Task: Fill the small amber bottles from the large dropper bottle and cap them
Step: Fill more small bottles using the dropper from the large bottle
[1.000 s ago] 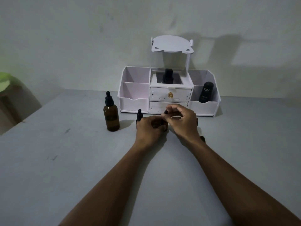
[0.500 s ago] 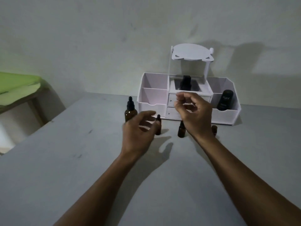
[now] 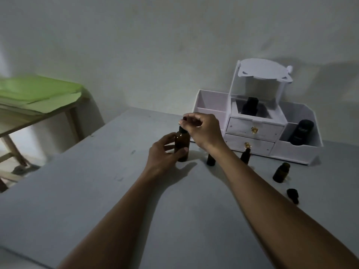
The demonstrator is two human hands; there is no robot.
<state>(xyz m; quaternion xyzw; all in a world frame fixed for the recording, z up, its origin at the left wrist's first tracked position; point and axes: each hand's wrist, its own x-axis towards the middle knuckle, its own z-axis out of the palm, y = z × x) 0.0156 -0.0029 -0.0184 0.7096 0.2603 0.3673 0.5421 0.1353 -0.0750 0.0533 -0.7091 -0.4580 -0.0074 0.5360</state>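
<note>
The large amber dropper bottle point(image 3: 182, 144) stands upright on the grey table point(image 3: 97, 191). My left hand point(image 3: 165, 153) is wrapped around its body. My right hand point(image 3: 202, 129) pinches the black dropper cap on top of it. To the right stand three small amber bottles: one point(image 3: 210, 159) partly hidden behind my right forearm, one capped point(image 3: 245, 156), and one uncapped point(image 3: 281, 172). A loose black dropper cap point(image 3: 293, 195) lies on the table near the uncapped bottle.
A white desk organiser point(image 3: 297, 152) with two drawers, side bins and a small mirror stands against the wall; dark containers sit in its centre and right bins. A wooden side table with green sheets point(image 3: 38, 94) is at the left, past the table's edge.
Both hands left the small bottles and moved left to the large dropper bottle. The left hand now grips its body, the right its cap. The view has swung left.
</note>
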